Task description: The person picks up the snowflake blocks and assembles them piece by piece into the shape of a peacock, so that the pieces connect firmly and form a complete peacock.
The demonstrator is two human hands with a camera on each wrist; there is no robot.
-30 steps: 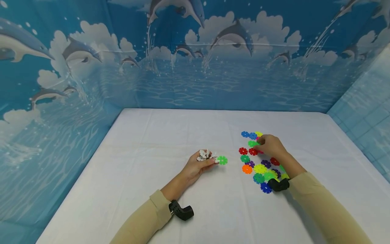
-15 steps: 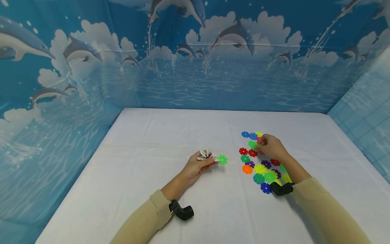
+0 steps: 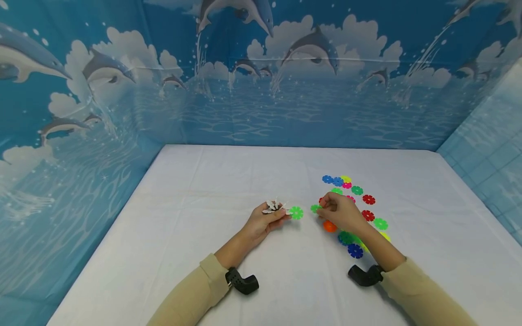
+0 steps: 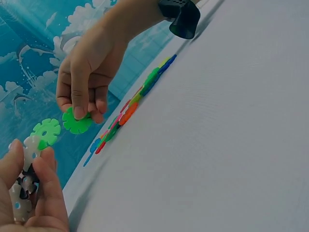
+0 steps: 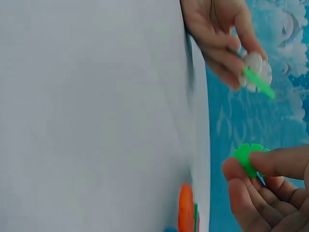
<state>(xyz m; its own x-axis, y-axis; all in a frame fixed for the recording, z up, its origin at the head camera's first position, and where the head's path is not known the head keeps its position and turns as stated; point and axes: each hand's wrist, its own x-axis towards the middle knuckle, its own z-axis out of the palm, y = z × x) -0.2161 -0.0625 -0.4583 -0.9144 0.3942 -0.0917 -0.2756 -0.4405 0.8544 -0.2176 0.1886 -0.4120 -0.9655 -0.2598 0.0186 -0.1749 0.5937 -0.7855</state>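
My left hand (image 3: 267,222) holds a cluster of white and black snowflake discs (image 4: 30,181) between thumb and fingers. A light green snowflake disc (image 3: 296,213) is slotted into the cluster and sticks out toward the right. Between thumb and fingertips, my right hand (image 3: 342,212) pinches a second green snowflake disc (image 4: 77,121). In the head view this disc is raised a short way right of the one on the cluster, with a gap between them. Under and around the right hand lie loose discs, partly hidden by the hand and forearm.
Loose discs of several colours spread over the right half of the white table (image 3: 195,190), among them an orange disc (image 3: 330,226), a dark blue disc (image 3: 355,251) and a red disc (image 3: 369,199). A dolphin-print curtain (image 3: 253,113) stands behind the table.
My right hand has come from the loose discs toward the left hand, bringing a green disc with it. The left hand with its cluster has stayed almost still.
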